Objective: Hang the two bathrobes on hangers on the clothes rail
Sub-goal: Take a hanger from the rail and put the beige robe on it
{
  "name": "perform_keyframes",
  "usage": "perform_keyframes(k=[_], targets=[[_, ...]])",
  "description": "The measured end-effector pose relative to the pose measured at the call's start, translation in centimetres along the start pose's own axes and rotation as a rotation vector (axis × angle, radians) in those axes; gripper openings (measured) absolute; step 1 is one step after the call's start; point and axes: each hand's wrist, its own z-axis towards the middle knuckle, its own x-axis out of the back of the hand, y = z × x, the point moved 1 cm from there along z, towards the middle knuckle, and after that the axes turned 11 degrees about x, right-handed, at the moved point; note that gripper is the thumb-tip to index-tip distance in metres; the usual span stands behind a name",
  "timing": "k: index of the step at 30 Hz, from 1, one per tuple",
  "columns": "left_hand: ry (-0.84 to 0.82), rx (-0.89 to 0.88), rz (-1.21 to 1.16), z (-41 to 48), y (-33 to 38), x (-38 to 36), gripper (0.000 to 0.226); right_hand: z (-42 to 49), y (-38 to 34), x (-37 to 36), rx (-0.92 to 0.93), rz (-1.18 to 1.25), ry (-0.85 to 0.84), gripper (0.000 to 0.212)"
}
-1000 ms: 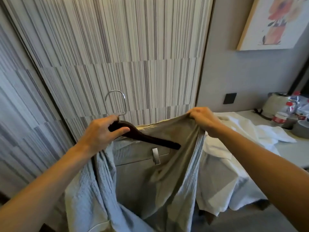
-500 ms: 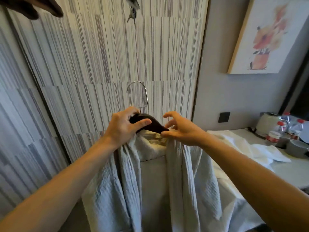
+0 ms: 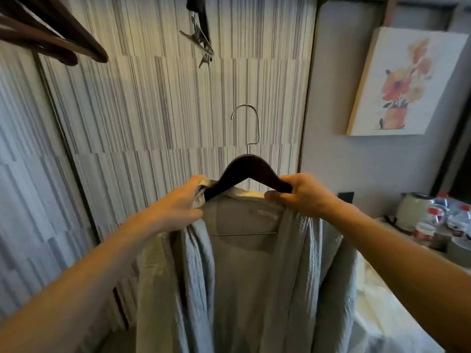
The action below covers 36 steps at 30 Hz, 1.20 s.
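Waffle-weave bathrobe (image 3: 254,276) drapes curved dark wooden hanger (image 3: 248,169).

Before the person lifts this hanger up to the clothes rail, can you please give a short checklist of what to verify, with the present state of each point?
1. Bathrobe sits on both shoulders of the hanger: ok on the left; cannot tell on the right, where the hand covers it.
2. Left hand grips hanger end and collar: ok.
3. Right hand grips the other end: ok.
4. Metal hook upright and free: ok.
5. Clothes rail in view: not ok, only other hangers at upper left.
6. Robe fronts hang straight: ok.
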Motion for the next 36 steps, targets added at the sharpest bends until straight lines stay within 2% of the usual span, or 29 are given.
perform_keyframes(k=[2,5,7,9,13,15,17,19,21,23,25,26,27,30,31,33,36], targets=[[-0.08,0.095,0.225,0.2,-0.1,1.6,0.038,0.4,-0.2,0.6,0.009,-0.009,-0.014,0.022],[-0.075,0.263,0.532,0.2,0.5,4.3,0.022,0.8,-0.6,1.1,0.002,-0.042,-0.036,0.032],[-0.026,0.329,0.566,0.4,0.9,5.4,0.011,1.0,-0.8,1.5,0.006,-0.074,-0.032,0.03],[0.063,0.299,0.6,0.8,1.5,5.7,0.008,1.3,-0.9,1.9,0.02,-0.125,-0.023,0.031],[0.442,0.258,0.523,0.9,3.9,4.2,0.012,1.8,-1.2,2.6,0.02,-0.228,0.003,0.035],[0.568,0.253,0.567,0.9,5.6,3.0,0.008,1.9,-1.2,2.6,0.008,-0.301,0.011,0.034],[0.586,0.299,0.697,1.3,6.4,2.1,0.012,1.7,-1.2,2.5,0.002,-0.336,0.039,0.033],[0.511,0.367,0.74,2.1,6.2,2.2,0.016,1.7,-1.2,2.6,-0.007,-0.332,0.06,0.031],[0.429,0.425,0.637,2.7,6.0,2.8,0.017,1.7,-1.4,2.8,-0.009,-0.349,0.063,0.026],[0.365,0.424,0.311,3.1,6.4,2.6,0.016,1.8,-1.6,2.6,-0.022,-0.386,0.065,0.027],[0.256,0.276,-0.135,3.1,7.5,2.0,0.03,1.8,-1.4,2.4,-0.041,-0.4,0.071,0.032],[0.21,0.197,-0.229,2.6,7.8,1.6,0.035,1.7,-1.2,2.4,-0.048,-0.373,0.073,0.033],[0.205,0.126,-0.201,2.2,7.7,1.3,0.039,1.5,-0.9,2.6,-0.048,-0.336,0.075,0.034],[0.395,0.016,0.234,2.1,4.8,0.6,0.05,1.0,-0.7,3.0,-0.036,-0.226,0.067,0.035],[0.393,-0.011,0.247,2.3,3.8,0.4,0.054,1.0,-1.0,3.2,-0.03,-0.198,0.057,0.033],[0.264,-0.009,0.03,2.3,2.3,0.0,0.035,1.1,-2.1,2.9,-0.01,-0.154,-0.029,0.026],[0.224,0.027,-0.134,1.6,-0.3,0.0,0.019,0.8,-4.6,2.3,0.017,0.027,-0.332,0.022]])
